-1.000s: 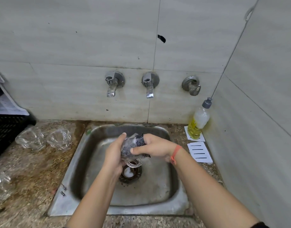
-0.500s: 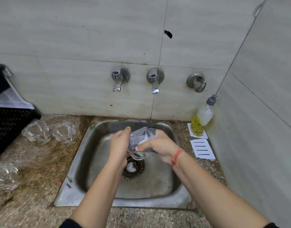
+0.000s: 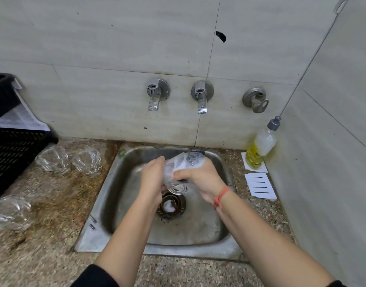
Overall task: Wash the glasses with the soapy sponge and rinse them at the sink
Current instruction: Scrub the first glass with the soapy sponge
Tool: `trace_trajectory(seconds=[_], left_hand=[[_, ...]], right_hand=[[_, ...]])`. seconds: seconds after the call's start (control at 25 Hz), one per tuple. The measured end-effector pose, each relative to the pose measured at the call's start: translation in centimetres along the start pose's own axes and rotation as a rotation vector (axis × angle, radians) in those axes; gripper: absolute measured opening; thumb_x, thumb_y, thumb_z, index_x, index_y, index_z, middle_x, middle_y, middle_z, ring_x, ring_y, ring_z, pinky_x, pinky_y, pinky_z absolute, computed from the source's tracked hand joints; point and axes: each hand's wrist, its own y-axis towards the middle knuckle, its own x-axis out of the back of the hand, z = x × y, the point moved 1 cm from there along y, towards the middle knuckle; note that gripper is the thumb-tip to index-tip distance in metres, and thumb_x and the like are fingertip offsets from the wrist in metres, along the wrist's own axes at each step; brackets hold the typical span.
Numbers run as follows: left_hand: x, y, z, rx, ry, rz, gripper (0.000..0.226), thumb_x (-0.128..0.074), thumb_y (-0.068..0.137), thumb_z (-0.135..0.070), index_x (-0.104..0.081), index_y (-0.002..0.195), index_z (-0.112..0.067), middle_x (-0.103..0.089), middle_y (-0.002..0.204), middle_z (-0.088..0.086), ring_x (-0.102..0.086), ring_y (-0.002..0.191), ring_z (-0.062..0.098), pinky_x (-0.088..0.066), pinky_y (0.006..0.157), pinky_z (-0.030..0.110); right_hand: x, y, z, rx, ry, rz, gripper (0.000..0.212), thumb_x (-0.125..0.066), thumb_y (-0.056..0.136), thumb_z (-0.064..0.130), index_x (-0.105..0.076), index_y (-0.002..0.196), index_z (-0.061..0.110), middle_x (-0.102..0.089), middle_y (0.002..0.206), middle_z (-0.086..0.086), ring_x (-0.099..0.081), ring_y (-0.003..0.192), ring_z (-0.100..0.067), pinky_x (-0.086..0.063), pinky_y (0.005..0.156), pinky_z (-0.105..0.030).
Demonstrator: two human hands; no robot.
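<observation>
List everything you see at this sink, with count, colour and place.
held glass: one, clear, soapy, above the sink drain
sponge: one, dark, mostly hidden under right fingers
counter glasses: three, clear, left of sink
sink: one, steel, centre
taps: two, chrome, wall above sink
wall fitting: one, grey metal, right of taps
soap bottle: one, yellow liquid, grey cap, right corner
paper slips: two, white, right of sink
crate: one, black, far left
left hand: grips held glass
right hand: holds sponge against glass; red wrist thread
</observation>
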Motion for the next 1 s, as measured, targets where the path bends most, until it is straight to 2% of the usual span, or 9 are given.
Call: trace_trajectory(seconds=[0.16,0.28,0.36,0.56,0.64,0.72,0.8,0.92,1.0], left_hand=[[0.2,0.7,-0.2,0.026,0.033,-0.012,0.018,-0.047,0.093,-0.019,-0.062,0.092,-0.01,-0.063,0.079,0.012,-0.059,0.066,0.024,-0.046,0.058,0.029],[0.4,-0.1,0.9,-0.219,0.106,0.018,0.02,-0.048,0.092,-0.012,-0.064,0.084,-0.004,-0.065,0.081,0.016,-0.06,0.076,0.028,-0.048,0.068,0.037],[0.4,-0.2,1.8,-0.217,0.015,0.004,0.021,-0.051,0.093,-0.016,-0.069,0.09,-0.006,-0.07,0.092,0.012,-0.064,0.089,0.029,-0.051,0.083,0.044],[-0.5,-0.1,1.6,0.399,-0.428,0.199,0.04,-0.056,0.092,-0.035,-0.069,0.075,-0.001,-0.07,0.07,0.015,-0.069,0.061,0.026,-0.053,0.071,0.039],[-0.8,-0.1,2.4,0.241,-0.409,0.151,0.023,-0.063,0.088,-0.024,-0.067,0.084,-0.002,-0.069,0.077,0.013,-0.068,0.067,0.024,-0.055,0.074,0.038],[-0.7,0.3,2.8,0.08,-0.5,0.142,0.014,-0.065,0.085,-0.015,-0.062,0.097,-0.009,-0.066,0.088,0.013,-0.064,0.081,0.025,-0.051,0.086,0.043],[-0.7,0.7,2.5,0.036,-0.585,0.179,0.011,-0.063,0.086,-0.013,-0.063,0.098,-0.011,-0.066,0.09,0.011,-0.062,0.087,0.025,-0.047,0.093,0.044],[-0.9,1.0,1.6,0.236,-0.552,0.204,0.031,-0.057,0.093,-0.03,-0.066,0.101,-0.002,-0.069,0.091,0.016,-0.067,0.087,0.027,-0.053,0.088,0.041],[-1.1,1.0,1.5,0.292,-0.559,0.191,0.042,-0.051,0.096,-0.035,-0.067,0.08,0.001,-0.069,0.071,0.015,-0.069,0.067,0.025,-0.056,0.075,0.038]], right_hand=[[-0.2,-0.3,-0.8,0.235,-0.538,-0.033,0.009,-0.072,0.08,0.03,-0.067,0.083,0.024,-0.072,0.086,0.004,-0.066,0.084,-0.01,-0.053,0.083,-0.032],[0.2,-0.2,-1.1,-0.13,0.007,0.154,0.018,-0.062,0.089,0.014,-0.07,0.101,0.003,-0.072,0.097,-0.015,-0.068,0.089,-0.024,-0.052,0.09,-0.039],[0.1,-0.2,-1.1,-0.099,0.095,0.058,0.015,-0.069,0.08,0.002,-0.07,0.095,0.001,-0.073,0.09,-0.015,-0.069,0.082,-0.02,-0.055,0.08,-0.033],[-1.6,-1.2,-3.7,0.428,-0.858,-0.118,0.039,-0.049,0.077,0.056,-0.058,0.073,0.019,-0.061,0.069,0.007,-0.059,0.07,-0.012,-0.045,0.066,-0.03],[-2.0,-0.6,-3.5,0.178,-0.419,-0.263,0.038,-0.053,0.08,0.052,-0.062,0.072,0.016,-0.067,0.07,0.005,-0.064,0.073,-0.015,-0.052,0.069,-0.032],[-2.3,0.4,-2.3,-0.269,0.36,-0.121,0.028,-0.06,0.089,0.036,-0.07,0.091,0.009,-0.073,0.088,-0.007,-0.07,0.079,-0.021,-0.058,0.074,-0.036],[-1.8,0.9,-1.3,-0.313,0.533,-0.003,0.019,-0.061,0.092,0.024,-0.067,0.096,0.006,-0.071,0.089,-0.01,-0.069,0.069,-0.018,-0.058,0.059,-0.028],[-1.1,0.5,-2.1,0.222,-0.429,-0.115,0.028,-0.057,0.083,0.042,-0.067,0.09,0.017,-0.071,0.087,-0.002,-0.065,0.078,-0.015,-0.052,0.066,-0.027],[-2.0,0.1,-4.1,0.387,-0.676,-0.155,0.041,-0.048,0.081,0.053,-0.067,0.088,0.018,-0.071,0.086,-0.001,-0.063,0.082,-0.015,-0.048,0.074,-0.028]])
